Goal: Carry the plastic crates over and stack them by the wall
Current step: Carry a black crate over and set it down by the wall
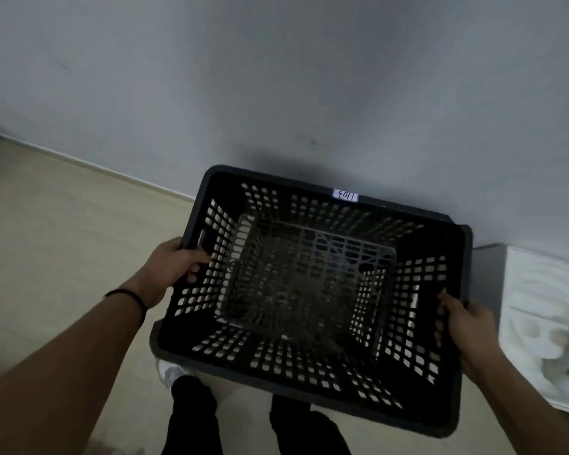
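Note:
A black plastic crate (309, 382) with perforated walls and a lattice floor fills the middle of the view, seen from above. Its far rim, bearing a small white label, lies against the grey wall (276, 77). Through its floor a second lattice seems to show, as of another crate below; I cannot tell for sure. My left hand (174, 267) grips the crate's left rim at the handle slot, fingers curled inside. My right hand (463, 336) holds the right rim the same way.
Pale wooden floor (63, 241) stretches to the left along the skirting. A white moulded foam piece (546, 323) lies on the floor right of the crate. My legs in dark trousers and a white shoe (171, 372) stand just under the crate's near edge.

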